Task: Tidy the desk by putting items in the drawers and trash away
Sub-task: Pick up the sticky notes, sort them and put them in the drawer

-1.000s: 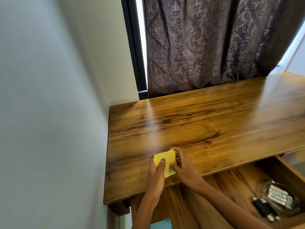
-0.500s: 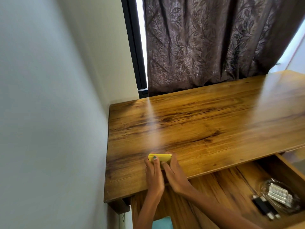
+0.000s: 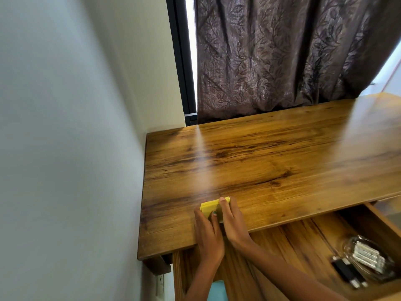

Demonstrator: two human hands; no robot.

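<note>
A small yellow pad of sticky notes (image 3: 208, 207) lies flat on the wooden desk (image 3: 271, 161), close to its front edge at the left. My left hand (image 3: 207, 232) rests on the pad's left part with straight fingers. My right hand (image 3: 233, 222) lies beside it with flat fingers pressing on the pad's right part and covering much of it. Below the desk top, the drawer (image 3: 303, 242) stands pulled out.
In the drawer's right end lie a clear plastic container (image 3: 368, 257) with white pieces and some black sticks (image 3: 347, 273). A wall runs along the left, a dark curtain (image 3: 293, 51) hangs behind the desk, and something teal (image 3: 217, 292) shows below.
The pad was held tilted up between both hands; it has been laid flat on the desk, and both hands now lie on top of it.
</note>
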